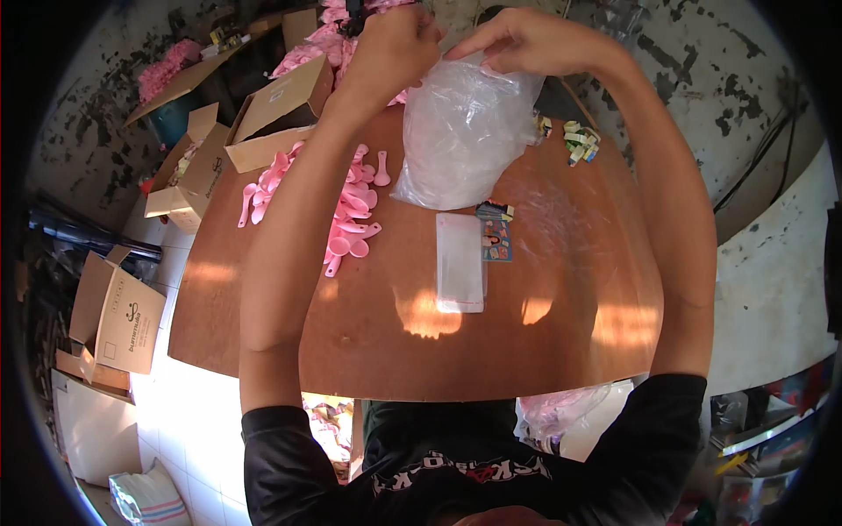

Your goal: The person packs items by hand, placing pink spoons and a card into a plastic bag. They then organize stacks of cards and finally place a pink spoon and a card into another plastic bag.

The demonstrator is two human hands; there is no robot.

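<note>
A large clear plastic bag stands upright at the far side of the wooden table, its contents blurred by the plastic. My left hand is closed at the bag's upper left edge, fingers curled in. At the upper right edge, my right hand pinches the plastic between thumb and fingers. Pink plastic spoons lie in a loose pile left of the bag, partly behind my left forearm. In front of the bag rests a stack of clear flat sleeves, with blue printed cards beside it.
Small yellow-and-dark packets lie at the table's far right. Open cardboard boxes stand on the floor to the left, and another box sits beyond the spoons. Pink items are heaped at the back left. A wall closes off the right side.
</note>
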